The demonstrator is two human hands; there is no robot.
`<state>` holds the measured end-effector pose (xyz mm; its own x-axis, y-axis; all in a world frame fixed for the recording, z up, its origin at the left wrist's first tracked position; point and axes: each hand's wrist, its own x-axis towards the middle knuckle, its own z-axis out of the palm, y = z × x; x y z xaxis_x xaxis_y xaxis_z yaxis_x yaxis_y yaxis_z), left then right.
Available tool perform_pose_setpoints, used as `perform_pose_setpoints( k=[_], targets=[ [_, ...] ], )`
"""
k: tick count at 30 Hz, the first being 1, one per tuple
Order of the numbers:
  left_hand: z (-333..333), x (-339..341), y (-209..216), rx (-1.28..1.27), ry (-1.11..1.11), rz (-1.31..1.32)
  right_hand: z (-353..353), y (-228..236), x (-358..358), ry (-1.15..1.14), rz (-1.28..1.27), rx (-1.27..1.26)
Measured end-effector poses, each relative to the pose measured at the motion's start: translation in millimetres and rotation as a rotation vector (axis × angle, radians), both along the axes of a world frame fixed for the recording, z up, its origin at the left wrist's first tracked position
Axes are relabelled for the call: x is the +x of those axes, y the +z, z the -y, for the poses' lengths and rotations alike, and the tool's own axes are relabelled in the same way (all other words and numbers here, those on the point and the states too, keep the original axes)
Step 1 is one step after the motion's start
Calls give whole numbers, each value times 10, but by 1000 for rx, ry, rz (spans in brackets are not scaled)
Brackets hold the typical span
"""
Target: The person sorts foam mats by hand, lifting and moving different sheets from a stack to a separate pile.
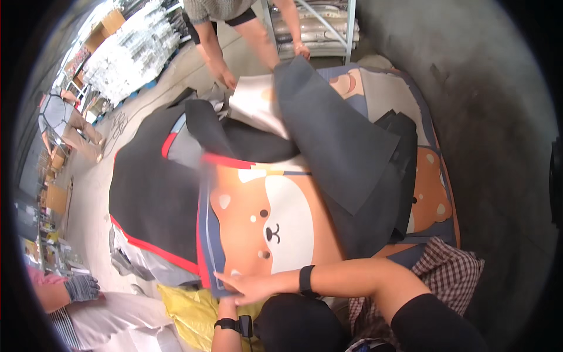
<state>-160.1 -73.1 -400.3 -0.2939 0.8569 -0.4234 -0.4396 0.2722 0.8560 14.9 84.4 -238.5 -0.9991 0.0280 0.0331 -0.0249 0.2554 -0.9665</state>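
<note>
A floor mat (293, 205) with an orange and white cartoon animal face and a blue-and-red border lies face up in front of me. My right hand (252, 287) reaches across from the right, its fingers stretched over the mat's near left corner. Just below it, my left hand (227, 305) is at the same corner, its fingers hidden by the right hand. Dark grey mat backing (334, 135) is folded over the far part of the pile. Beside it on the left lies another black mat (155, 176) with red edging.
Across the pile a person (226, 35) bends with both hands at the folded mats. At lower left is another person's gloved hand (82, 288). A yellow plastic bag (187, 308) lies near me, a checked cloth (448, 273) at right. A metal rack (352, 29) stands behind.
</note>
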Motion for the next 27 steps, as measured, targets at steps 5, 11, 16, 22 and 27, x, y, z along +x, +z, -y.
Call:
perform_pose_setpoints(
  k=[5,11,16,22,27],
  targets=[
    [914,-144,69,-238,760,425,-859,-114,775,35,276,-85],
    [379,-101,28,-504,729,-141,-2326,39,3070,-575,844,44],
    [-1049,196,302,-343,-281,-1026,-2274,349,4178,-882,959,-376],
    [-1982,682,363,-626,-811,-1361,-1671,163,4843,-884,795,-728],
    [-2081,1013,531,-912,-890,-1337,-1617,123,4689,-971,866,-698]
  ],
)
